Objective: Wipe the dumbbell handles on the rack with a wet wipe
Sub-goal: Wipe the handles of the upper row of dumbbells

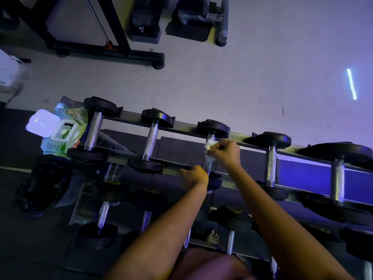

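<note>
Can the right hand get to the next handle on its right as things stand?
Probably yes. That handle lies bare, next along from the right hand, which pinches the wet wipe; nothing lies between them.

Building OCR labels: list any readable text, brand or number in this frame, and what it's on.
Nothing reads cleanly.
Green plastic wet-wipe pack, lid open: printing blurred.
Black block on the floor: small white mark, too small.
Yellow labels on lower-tier black dumbbells: too dark.
</note>
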